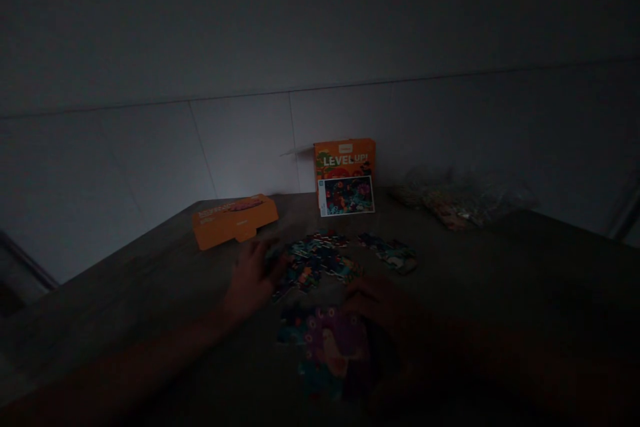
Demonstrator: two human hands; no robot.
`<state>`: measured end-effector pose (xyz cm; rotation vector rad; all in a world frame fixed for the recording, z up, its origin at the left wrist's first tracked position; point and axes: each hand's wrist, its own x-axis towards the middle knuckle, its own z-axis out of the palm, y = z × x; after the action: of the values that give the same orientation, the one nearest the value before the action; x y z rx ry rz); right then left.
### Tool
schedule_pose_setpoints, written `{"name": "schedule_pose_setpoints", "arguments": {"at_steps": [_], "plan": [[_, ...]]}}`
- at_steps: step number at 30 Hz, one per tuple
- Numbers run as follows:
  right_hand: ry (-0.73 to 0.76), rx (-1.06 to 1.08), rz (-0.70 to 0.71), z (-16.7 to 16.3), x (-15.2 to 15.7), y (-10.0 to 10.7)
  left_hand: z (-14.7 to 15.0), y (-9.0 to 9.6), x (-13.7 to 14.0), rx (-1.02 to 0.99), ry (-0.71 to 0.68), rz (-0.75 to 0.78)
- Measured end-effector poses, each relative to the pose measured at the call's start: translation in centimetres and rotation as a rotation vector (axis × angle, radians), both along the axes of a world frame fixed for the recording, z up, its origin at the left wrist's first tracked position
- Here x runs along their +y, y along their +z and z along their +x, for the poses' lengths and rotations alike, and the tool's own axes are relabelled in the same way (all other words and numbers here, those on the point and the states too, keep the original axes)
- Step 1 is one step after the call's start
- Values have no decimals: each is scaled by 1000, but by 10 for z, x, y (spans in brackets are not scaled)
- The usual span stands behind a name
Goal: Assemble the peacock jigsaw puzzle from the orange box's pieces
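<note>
In the dim head view, a heap of loose jigsaw puzzle pieces [313, 260] lies on the table. My left hand [253, 277] is at the heap's left edge, thumb and fingers apart, with nothing visible gripped. Closer to me is a joined section of the puzzle [335, 340], with a purple shape and dark teal parts. My right hand [380, 303] is over the upper right of this section, mostly lost in shadow; whether it holds a piece cannot be made out. Right of the heap lie a few more puzzle pieces [395, 255].
An orange "LEVEL UP!" box [345, 155] stands against the wall, a picture card [349, 197] leaning on its front. An orange box part [235, 220] lies at the left. Crumpled clear plastic [460, 200] is at the back right of the grey table [150, 293].
</note>
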<state>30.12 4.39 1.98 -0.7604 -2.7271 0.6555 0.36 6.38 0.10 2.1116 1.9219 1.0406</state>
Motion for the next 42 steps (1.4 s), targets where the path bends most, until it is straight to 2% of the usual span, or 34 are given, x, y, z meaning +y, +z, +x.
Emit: {"name": "schedule_pose_setpoints", "arguments": {"at_steps": [3, 5, 11, 20, 26, 35, 42], "plan": [[-1, -12, 3, -1, -1, 3, 5, -1, -3, 217, -62, -83], [3, -3, 18, -1, -1, 2, 6, -1, -4, 267, -84, -104], [15, 12, 44, 0, 1, -2, 2, 0, -1, 224, -90, -126], [18, 23, 12, -1, 0, 3, 8, 0, -4, 289, -100, -86], [22, 5, 5, -1, 2, -2, 5, -1, 1, 265, -81, -88], [36, 4, -9, 0, 2, 2, 3, 0, 2, 193, -76, -85], [10, -2, 0, -1, 0, 2, -1, -5, 6, 222, -150, -100]]}}
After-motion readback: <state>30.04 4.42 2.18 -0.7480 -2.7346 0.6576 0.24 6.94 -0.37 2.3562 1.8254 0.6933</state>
